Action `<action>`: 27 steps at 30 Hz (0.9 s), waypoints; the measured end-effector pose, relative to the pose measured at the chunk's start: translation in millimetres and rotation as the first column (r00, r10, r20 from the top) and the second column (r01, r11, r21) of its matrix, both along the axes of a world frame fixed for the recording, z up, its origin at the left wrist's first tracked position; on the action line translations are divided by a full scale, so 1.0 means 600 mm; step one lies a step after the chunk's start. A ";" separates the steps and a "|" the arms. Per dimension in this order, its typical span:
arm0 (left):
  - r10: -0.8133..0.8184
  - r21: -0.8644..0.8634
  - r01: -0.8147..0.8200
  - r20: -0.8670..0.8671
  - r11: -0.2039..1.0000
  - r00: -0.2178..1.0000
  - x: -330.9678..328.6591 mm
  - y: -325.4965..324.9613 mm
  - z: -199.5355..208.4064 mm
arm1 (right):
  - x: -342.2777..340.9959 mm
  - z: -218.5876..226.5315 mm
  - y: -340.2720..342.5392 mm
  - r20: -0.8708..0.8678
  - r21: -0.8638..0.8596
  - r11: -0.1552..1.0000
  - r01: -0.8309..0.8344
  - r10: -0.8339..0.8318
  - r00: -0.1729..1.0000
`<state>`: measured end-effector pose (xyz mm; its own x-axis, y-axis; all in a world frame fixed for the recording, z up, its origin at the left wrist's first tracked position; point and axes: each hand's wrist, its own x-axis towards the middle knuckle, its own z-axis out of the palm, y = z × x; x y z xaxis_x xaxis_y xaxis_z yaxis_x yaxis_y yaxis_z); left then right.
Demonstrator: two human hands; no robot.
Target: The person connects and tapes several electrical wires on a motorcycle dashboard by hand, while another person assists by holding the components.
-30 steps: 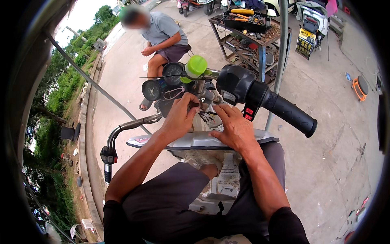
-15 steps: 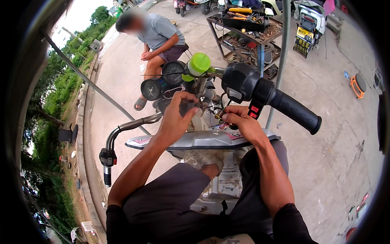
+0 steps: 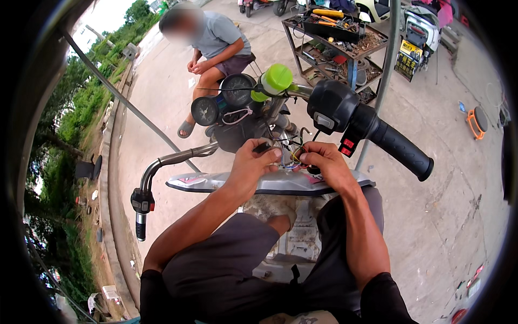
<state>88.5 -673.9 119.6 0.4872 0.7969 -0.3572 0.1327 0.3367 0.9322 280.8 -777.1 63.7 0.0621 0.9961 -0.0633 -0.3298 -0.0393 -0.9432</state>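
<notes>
My left hand [image 3: 251,164] is closed, with a small black piece [image 3: 263,147] between thumb and forefinger; its exact kind is too small to make out. Close by on the right, my right hand [image 3: 327,162] pinches thin wires, one of them yellow. The loose bundle of coloured wires [image 3: 292,146] comes out at the middle of the handlebar [image 3: 181,156], above a silver front panel [image 3: 216,182]. Two round gauges [image 3: 237,89] and a bright green-capped container [image 3: 278,78] sit just beyond. A black switch housing [image 3: 331,106] and rubber grip [image 3: 402,144] are to the right.
Across the handlebar sits a person [image 3: 221,43] on a low seat. A metal cart [image 3: 353,54] loaded with tools stands behind a slanted grey pole [image 3: 384,75]. Parked scooters [image 3: 418,29] and an orange-framed round object [image 3: 477,121] are farther right. A kerb [image 3: 108,189] runs along the left.
My left hand has moved right and slightly down, nearer the wires, and the black piece now shows in its fingers. My right hand stays at the wires. The view has shifted slightly.
</notes>
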 end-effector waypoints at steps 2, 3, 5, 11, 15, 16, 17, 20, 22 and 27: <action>0.010 -0.011 -0.010 0.008 1.000 1.000 -0.001 0.002 -0.004 | -0.003 -0.007 0.001 0.022 -0.008 1.000 0.011 -0.011 1.000; 0.007 -0.016 -0.007 0.021 1.000 1.000 -0.003 0.003 -0.010 | -0.004 -0.010 0.001 0.045 -0.015 1.000 0.024 -0.023 0.999; 0.005 -0.022 -0.005 0.034 1.000 0.999 -0.004 0.004 -0.013 | -0.004 -0.008 0.002 0.072 -0.054 0.998 0.015 -0.011 0.997; -0.016 -0.027 0.017 0.063 0.999 0.998 -0.006 0.013 -0.022 | -0.011 0.000 0.003 0.191 -0.113 0.993 0.041 -0.019 0.981; 0.031 -0.006 -0.031 -0.004 0.999 1.000 -0.010 0.010 -0.018 | -0.026 -0.015 0.005 0.214 0.031 0.983 0.179 -0.182 0.960; 0.036 0.000 -0.036 -0.026 0.999 0.999 -0.012 0.011 -0.019 | -0.027 -0.014 0.007 0.214 0.031 0.983 0.179 -0.181 0.960; 0.037 0.000 -0.037 -0.026 0.999 0.999 -0.013 0.012 -0.020 | -0.027 -0.013 0.007 0.199 0.085 0.976 0.202 -0.215 0.956; 0.032 0.051 -0.029 -0.068 0.998 0.997 -0.020 0.018 -0.034 | -0.040 0.020 0.010 0.385 0.105 0.966 0.235 -0.257 0.886; 0.012 0.182 0.005 -0.091 0.983 0.996 -0.023 0.023 -0.052 | -0.055 0.032 0.021 0.572 0.076 0.965 0.252 -0.249 0.781; -0.031 0.232 0.055 -0.106 0.971 0.994 -0.014 0.019 -0.062 | -0.065 -0.025 0.055 0.574 0.062 0.970 0.237 -0.229 0.787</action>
<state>80.1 -662.4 82.5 0.4939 0.8433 -0.2121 0.2401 0.1021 0.9654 241.9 -744.2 48.9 0.3210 0.9460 0.0455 0.2692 -0.0451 -0.9620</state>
